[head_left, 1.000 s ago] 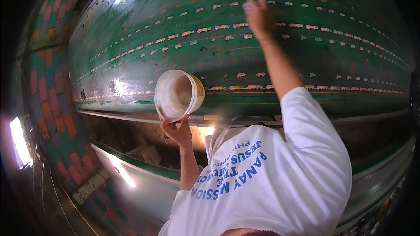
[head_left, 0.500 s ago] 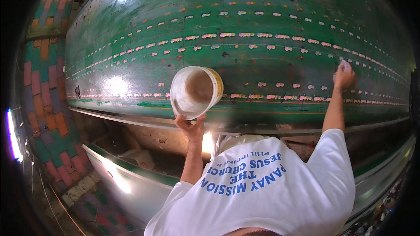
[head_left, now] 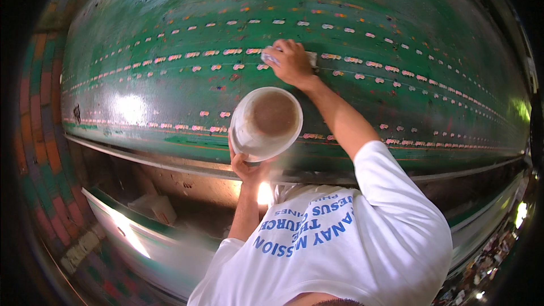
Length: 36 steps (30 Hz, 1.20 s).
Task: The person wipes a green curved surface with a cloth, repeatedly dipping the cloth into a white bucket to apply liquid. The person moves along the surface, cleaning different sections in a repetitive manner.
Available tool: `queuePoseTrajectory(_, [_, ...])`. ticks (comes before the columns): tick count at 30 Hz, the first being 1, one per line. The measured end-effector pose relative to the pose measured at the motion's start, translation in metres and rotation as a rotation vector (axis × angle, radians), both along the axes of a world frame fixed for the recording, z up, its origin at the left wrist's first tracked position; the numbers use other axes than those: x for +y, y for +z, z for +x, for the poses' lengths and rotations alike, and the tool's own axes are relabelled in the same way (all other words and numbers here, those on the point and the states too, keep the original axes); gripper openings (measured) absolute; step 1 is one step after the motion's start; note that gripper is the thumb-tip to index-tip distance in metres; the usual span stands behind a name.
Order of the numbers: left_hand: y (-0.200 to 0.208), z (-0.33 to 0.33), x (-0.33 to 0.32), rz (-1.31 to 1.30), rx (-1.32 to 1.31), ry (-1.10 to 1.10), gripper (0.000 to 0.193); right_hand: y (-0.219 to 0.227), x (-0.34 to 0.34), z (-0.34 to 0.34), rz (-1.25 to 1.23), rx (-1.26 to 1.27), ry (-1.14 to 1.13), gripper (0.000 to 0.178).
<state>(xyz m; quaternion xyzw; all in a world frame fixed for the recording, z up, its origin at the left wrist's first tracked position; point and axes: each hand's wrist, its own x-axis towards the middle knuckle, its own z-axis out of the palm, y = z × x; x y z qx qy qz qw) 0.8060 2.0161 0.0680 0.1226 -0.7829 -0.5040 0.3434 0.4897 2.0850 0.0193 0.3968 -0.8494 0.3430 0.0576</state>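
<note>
My left hand (head_left: 247, 168) grips a white plastic bucket (head_left: 245, 136) from its near side, with the bucket's mouth turned up toward me. A brownish patch shows at the bottom inside it. Beyond the bucket, my right hand (head_left: 293, 67) is closed around a whitish, crumpled wad like a rag (head_left: 270, 56), and a pale bit of it shows on the other side of the fingers. This hand rests on the wide green tabletop (head_left: 175, 93), over a row of small pinkish-white printed marks (head_left: 232, 51). Most of the wad is hidden by my fingers.
Several rows of small pale and orange marks run across the green surface. Its near edge (head_left: 187, 166) has a metal-like strip. Below stands a white box (head_left: 156, 208) beside a green-and-white panel (head_left: 122, 224). Coloured brick paving (head_left: 54, 156) lies at the left.
My right hand has swept from the far right to the middle of the green surface with the wad. The bucket has shifted slightly right in view and its mouth faces me more; the view has shifted too.
</note>
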Motion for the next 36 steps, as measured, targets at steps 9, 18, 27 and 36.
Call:
queuePoseTrajectory(9, [0.016, 0.024, 0.008, 0.090, -0.236, 0.139, 0.070, -0.015, 0.033, -0.076, 0.101, -0.030, -0.436, 0.018])
queuePoseTrajectory(18, [0.037, -0.002, 0.042, -0.153, -0.191, 0.155, 0.068, -0.025, 0.403, -0.154, 0.255, 0.005, -1.016, 0.027])
queuePoseTrajectory(27, [0.073, -0.062, 0.127, -0.371, -0.170, 0.036, 0.069, -0.033, 0.572, -0.032, 0.305, 0.083, -0.910, 0.043])
queuePoseTrajectory(36, [0.092, -0.096, 0.187, -0.563, -0.292, -0.075, 0.065, 0.082, 0.478, 0.030, -0.338, -0.620, -0.165, 0.040])
